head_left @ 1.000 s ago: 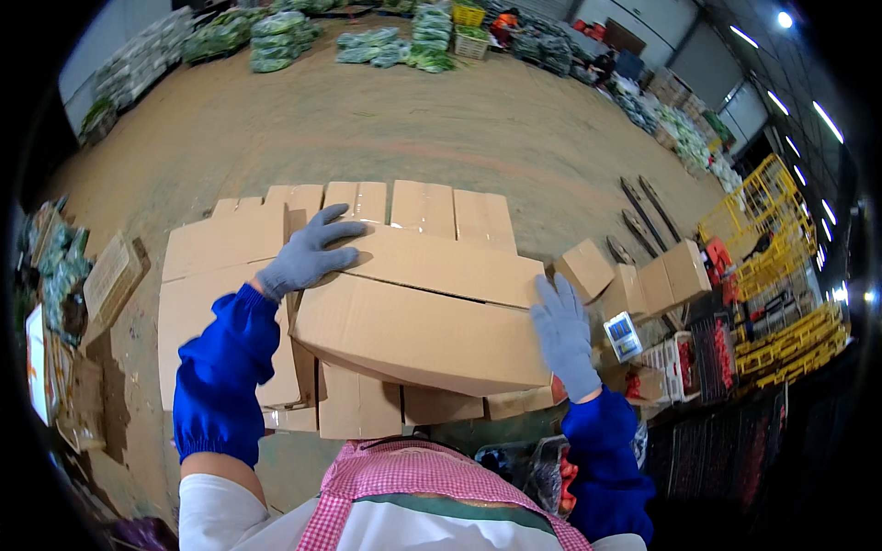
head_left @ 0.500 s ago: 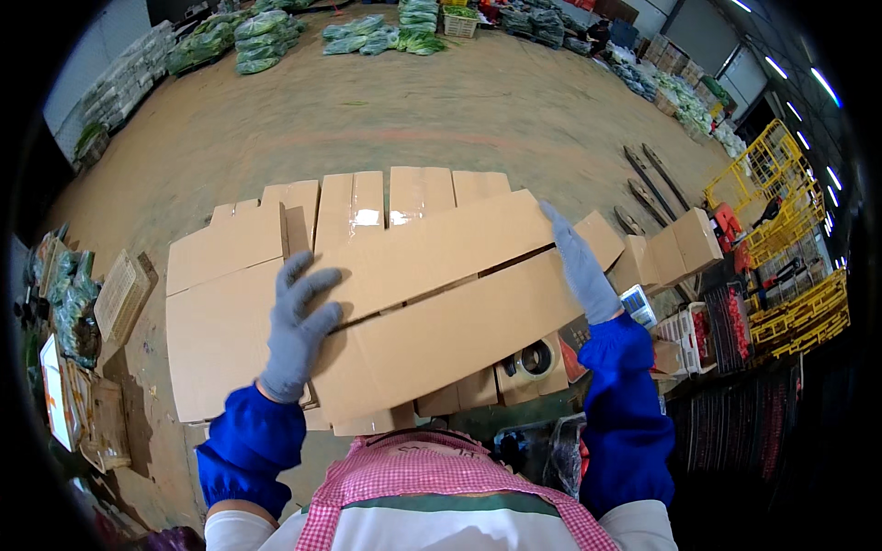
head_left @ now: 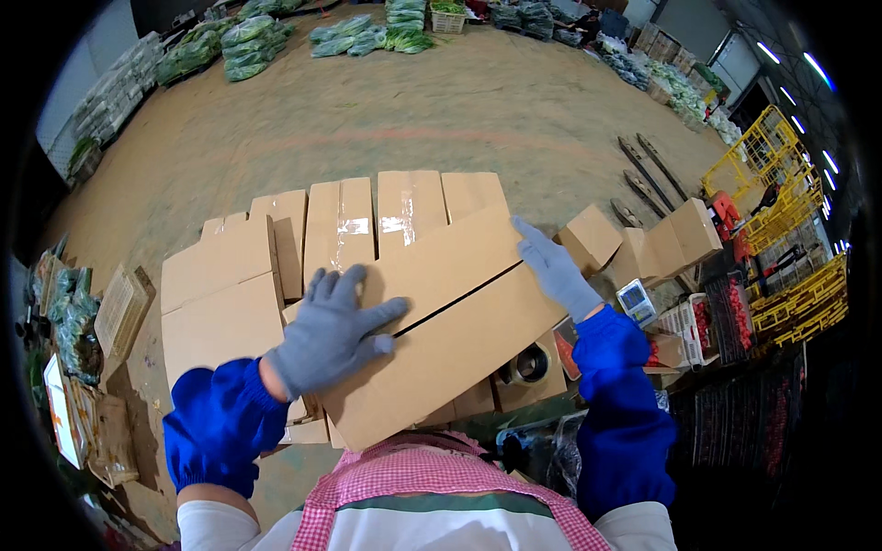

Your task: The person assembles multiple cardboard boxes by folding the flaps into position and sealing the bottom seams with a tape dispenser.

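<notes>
A brown cardboard carton (head_left: 441, 340) lies tilted before me, its two long flaps folded in with a narrow dark gap between them. My left hand (head_left: 335, 331), in a grey glove, rests on the flaps near the carton's left part, fingers spread across the gap. At the far right end, my right hand (head_left: 559, 274), gloved alike, lies against the edge with its fingers stretched out. To the left is a larger flat-topped carton (head_left: 225, 321). Beyond it stand several closed cartons (head_left: 338, 230), some with shiny clear tape.
A dark-cored roll (head_left: 542, 356) sits near my right forearm. Small open cartons (head_left: 680, 241), a scale-like device (head_left: 636, 301) and crates of red produce (head_left: 730, 317) are at the right. Pallet-jack forks (head_left: 648, 174) and yellow metal frames (head_left: 767, 170) stand farther off. Bagged greens (head_left: 253, 46) line the back.
My left hand has moved from the carton's left edge onto its flaps. The right hand and carton have shifted left and nearer, and the gap between the flaps looks narrower.
</notes>
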